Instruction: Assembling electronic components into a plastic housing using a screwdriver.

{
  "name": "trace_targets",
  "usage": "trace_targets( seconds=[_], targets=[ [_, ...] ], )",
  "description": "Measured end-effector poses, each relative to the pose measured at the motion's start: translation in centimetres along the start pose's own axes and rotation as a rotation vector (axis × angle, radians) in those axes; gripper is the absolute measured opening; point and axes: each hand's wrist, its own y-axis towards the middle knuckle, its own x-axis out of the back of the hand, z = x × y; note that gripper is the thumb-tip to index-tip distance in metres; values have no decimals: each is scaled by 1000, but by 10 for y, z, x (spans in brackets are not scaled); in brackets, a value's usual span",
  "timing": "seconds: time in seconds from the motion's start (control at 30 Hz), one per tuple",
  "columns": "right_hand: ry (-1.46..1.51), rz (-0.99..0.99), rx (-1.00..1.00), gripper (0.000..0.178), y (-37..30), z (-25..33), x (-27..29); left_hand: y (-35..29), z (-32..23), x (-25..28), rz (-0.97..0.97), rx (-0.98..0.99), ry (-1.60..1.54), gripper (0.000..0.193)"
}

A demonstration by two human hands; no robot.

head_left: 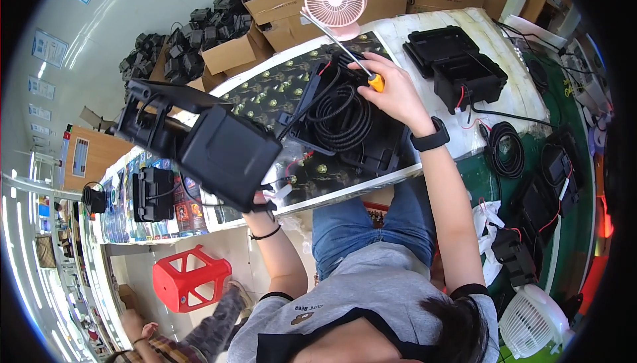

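Tilted up at the left of the table is a black plastic box (229, 150) with its lid part hanging open. My left hand (260, 205) grips its lower corner, the fingers mostly hidden behind it. A screwdriver with a yellow handle (376, 83) sits in my right hand (393, 91), its long metal shaft slanting up and away to the left. Below that hand lies an open black case (375, 154) with a coiled black corrugated cable (344, 123) on it. Thin red and white wires (284, 180) show beside the held box.
Another open black case (464, 74) stands at the right, with a coiled black cable (505, 150) nearer. A small pink fan (335, 1) is at the far edge, before cardboard boxes (239, 51). At the left are a smaller black case (154, 194), a red stool (189, 277) and another person (172, 346).
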Motion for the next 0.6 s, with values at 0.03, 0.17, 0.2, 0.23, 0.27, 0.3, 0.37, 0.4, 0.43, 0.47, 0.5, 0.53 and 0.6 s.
trace_targets(
  seconds=[0.03, 0.17, 0.2, 0.23, 0.27, 0.3, 0.37, 0.4, 0.43, 0.47, 0.5, 0.53, 0.6],
  targets=[
    [3, 6, 2, 46, 5, -4, -1, -4, 1, 3, -2, -9, 21, 37],
    [131, 57, -53, 37, 18, -10, -6, -17, -10, 15, -26, -60, 103, 37],
    [91, 8, -50, 36, 20, -11, -7, 9, -16, 13, -30, -70, 123, 37],
    [50, -42, -49, 34, 22, -11, -8, 12, -22, 16, -32, -78, 143, 37],
    [-2, -44, -135, 30, 24, 3, -5, 20, -18, 14, -38, -91, 162, 37],
    [-5, -41, -132, 30, 24, 9, -1, 18, -13, 13, -37, -97, 178, 37],
    [426, -280, -63, 26, 21, 22, 10, 11, -10, 14, -36, -109, 212, 36],
    [554, -300, -41, 25, 21, 41, 15, -2, -7, 17, -43, -119, 234, 36],
    [559, -288, -39, 25, 17, 63, 20, 6, -13, 19, -50, -130, 256, 36],
    [640, -217, -63, 23, 10, 85, 23, 12, -22, 25, -55, -137, 278, 36],
    [713, -161, -95, 22, 2, 99, 26, -17, -44, 46, -47, -131, 300, 36],
    [798, -82, -121, 21, -6, 117, 19, 0, -63, 52, -62, -152, 325, 36],
    [896, 28, -154, 20, -23, 134, 7, 8, -93, 70, -64, -162, 368, 36]
  ],
)
